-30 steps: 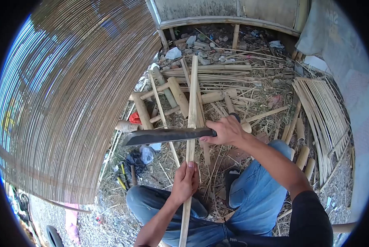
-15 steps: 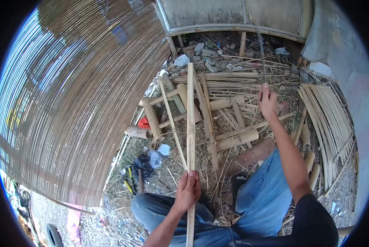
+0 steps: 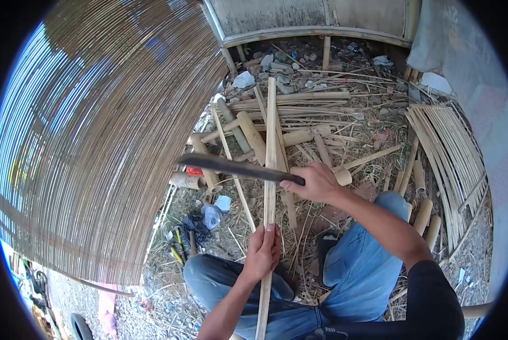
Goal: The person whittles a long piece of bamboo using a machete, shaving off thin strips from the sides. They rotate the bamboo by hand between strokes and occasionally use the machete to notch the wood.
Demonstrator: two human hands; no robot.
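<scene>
My left hand [image 3: 262, 249] is closed around a long, pale bamboo strip [image 3: 270, 141] that stands nearly upright in the view and runs down between my knees. My right hand [image 3: 313, 182] grips the handle end of a long dark blade [image 3: 228, 166]. The blade lies crosswise over the strip, above my left hand, its tip toward the left; whether it touches the strip I cannot tell. A thinner bamboo strip [image 3: 233, 170] slants down toward my left hand from the upper left.
Bamboo tubes [image 3: 252, 136] and split strips lie on the straw-strewn ground ahead. A slatted bamboo screen [image 3: 95, 147] hangs at left. Another slatted bundle [image 3: 444, 164] is at right. Yellow-and-black handled tools [image 3: 178, 245] and plastic bags [image 3: 211, 216] lie near my left knee.
My right hand has come down and left from its raised position, bringing the blade across the strip. The strip and my left hand have shifted slightly, and the camera view has moved a little.
</scene>
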